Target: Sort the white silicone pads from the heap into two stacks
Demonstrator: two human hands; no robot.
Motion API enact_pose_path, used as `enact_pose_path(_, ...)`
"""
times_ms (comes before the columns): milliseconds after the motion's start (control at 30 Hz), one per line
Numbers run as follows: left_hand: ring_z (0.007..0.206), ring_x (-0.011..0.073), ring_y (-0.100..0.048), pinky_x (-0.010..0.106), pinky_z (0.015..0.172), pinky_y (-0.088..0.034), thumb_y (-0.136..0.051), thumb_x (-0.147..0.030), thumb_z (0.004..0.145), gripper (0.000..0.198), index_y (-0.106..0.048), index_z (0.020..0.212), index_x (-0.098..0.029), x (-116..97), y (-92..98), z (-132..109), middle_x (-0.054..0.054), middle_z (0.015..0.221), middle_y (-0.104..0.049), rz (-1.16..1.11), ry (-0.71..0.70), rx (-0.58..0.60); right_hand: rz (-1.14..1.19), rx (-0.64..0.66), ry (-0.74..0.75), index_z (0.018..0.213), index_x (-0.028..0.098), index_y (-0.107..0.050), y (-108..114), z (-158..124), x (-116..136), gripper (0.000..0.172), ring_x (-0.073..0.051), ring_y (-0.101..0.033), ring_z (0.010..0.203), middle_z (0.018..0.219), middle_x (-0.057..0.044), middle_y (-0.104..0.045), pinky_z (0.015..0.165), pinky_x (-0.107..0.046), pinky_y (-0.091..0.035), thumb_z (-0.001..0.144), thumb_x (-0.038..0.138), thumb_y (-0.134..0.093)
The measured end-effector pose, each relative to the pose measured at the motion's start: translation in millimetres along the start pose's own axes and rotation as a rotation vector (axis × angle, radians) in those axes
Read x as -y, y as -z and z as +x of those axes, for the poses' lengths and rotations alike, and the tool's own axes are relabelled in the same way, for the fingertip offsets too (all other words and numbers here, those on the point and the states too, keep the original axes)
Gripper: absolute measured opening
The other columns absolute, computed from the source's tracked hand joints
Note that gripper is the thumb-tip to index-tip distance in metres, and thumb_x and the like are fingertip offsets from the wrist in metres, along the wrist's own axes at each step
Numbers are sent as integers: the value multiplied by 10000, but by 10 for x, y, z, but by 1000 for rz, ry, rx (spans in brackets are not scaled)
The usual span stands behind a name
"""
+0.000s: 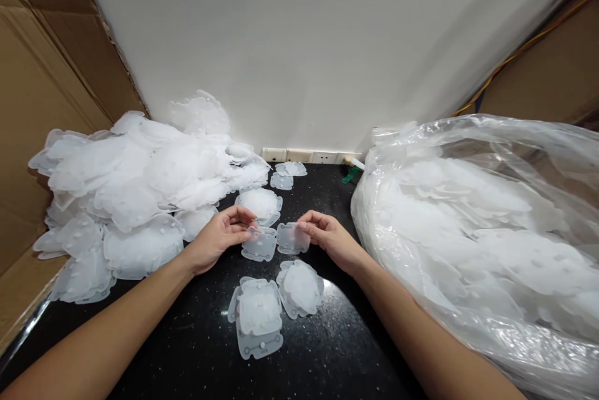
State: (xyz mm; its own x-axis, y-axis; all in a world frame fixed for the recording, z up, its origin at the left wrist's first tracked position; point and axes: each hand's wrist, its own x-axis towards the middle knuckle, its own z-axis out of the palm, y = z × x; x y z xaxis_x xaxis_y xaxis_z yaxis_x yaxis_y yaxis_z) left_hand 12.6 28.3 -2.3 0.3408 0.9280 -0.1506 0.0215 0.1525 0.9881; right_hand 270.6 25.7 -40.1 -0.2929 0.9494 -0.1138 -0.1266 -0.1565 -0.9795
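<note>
My left hand [219,238] pinches the left edge of a translucent plastic sheet [260,245] with wavy edges and small round marks. Between the thumb and fingers of my right hand [330,239] is the right edge of a similar sheet [291,238]. The two sheets are side by side with a narrow gap, above the black speckled tabletop [187,337]. Just behind them lies a small stack [261,203]. Nearer to me are a left stack [260,309] and a right stack [301,287] of the same sheets.
A large heap of sheets [140,169] covers the left side beside cardboard [42,75]. At the right, a clear plastic bag [468,231] holds many more. Some sheets [282,181] lie near wall sockets [299,155] and green tape [350,175].
</note>
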Motion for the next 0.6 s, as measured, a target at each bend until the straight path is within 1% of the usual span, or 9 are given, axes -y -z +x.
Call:
enact_pose_path(67, 939, 220, -674, 356, 866, -518, -767, -239, 746, 215, -667, 933, -201, -123, 23, -82, 55, 948, -708, 77, -9, 259, -33, 179, 21, 725, 186, -621, 2, -54, 64, 368, -149, -610, 703, 736, -2, -678, 734, -303, -469, 730, 529, -756)
enact_pose_path(167, 995, 275, -680, 398, 891, -537, -738, -289, 780, 212, -730, 979, -216, -299, 25, -222, 102, 1033, -728, 228, 135, 740, -87, 572, -51, 717, 176, -651, -13, -149, 169, 424, -224, -679, 863, 845, -64, -745, 856, -388, -480, 724, 593, -727)
enact_pose_path(200, 1002, 282, -680, 401, 905, -536, -744, -309, 772, 233, -743, 990, -227, -332, 15, -254, 103, 1049, -730, 270, 174, 831, -99, 650, -72, 729, 176, -662, -25, -172, 197, 439, -239, -685, 890, 857, -73, -752, 872, -407, -480, 718, 611, -720)
enact_pose_path(267, 989, 279, -682, 391, 901, -538, -746, -341, 768, 224, -757, 964, -232, -335, -9, -273, 98, 1036, -738, 317, 182, 863, -95, 654, -52, 746, 179, -665, -61, -187, 232, 444, -240, -691, 879, 846, -74, -754, 859, -410, -489, 725, 620, -709)
enact_pose_path(367, 864, 246, -688, 365, 799, -550, -699, -372, 811, 187, -732, 873, -199, -197, -15, -174, 88, 894, -738, 307, 43, 568, -74, 377, 70, 739, 186, -633, -140, -106, 243, 399, -183, -659, 719, 813, -62, -737, 734, -348, -493, 795, 579, -667)
enact_pose_path(433, 796, 221, -665, 356, 761, -540, -642, -395, 846, 209, -695, 905, -202, -58, 21, -52, 58, 827, -704, 326, -111, 172, -130, 136, 125, 760, 197, -617, -208, 15, 238, 339, -146, -593, 613, 765, -39, -702, 635, -307, -461, 833, 528, -637)
enact_pose_path(500, 946, 243, -635, 386, 895, -499, -635, -351, 836, 184, -688, 950, -217, 74, 78, 72, 66, 996, -671, 491, -265, -183, -298, -56, 174, 828, 210, -628, -289, 165, 231, 245, -144, -553, 592, 734, -19, -657, 600, -299, -438, 850, 454, -618)
enact_pose_path(533, 1055, 264, -605, 405, 981, -453, -639, -325, 823, 188, -688, 976, -226, 129, 108, 124, 73, 1092, -645, 549, -319, -267, -429, -115, 215, 877, 213, -638, -335, 241, 227, 192, -151, -552, 609, 759, -20, -648, 610, -303, -438, 853, 402, -616)
enact_pose_path(600, 1203, 285, -532, 419, 1090, -358, -644, -279, 802, 197, -688, 988, -236, 208, 156, 196, 77, 1197, -608, 606, -366, -267, -753, -138, 349, 974, 210, -652, -440, 376, 218, 148, -173, -583, 717, 909, -51, -656, 689, -321, -449, 842, 275, -633)
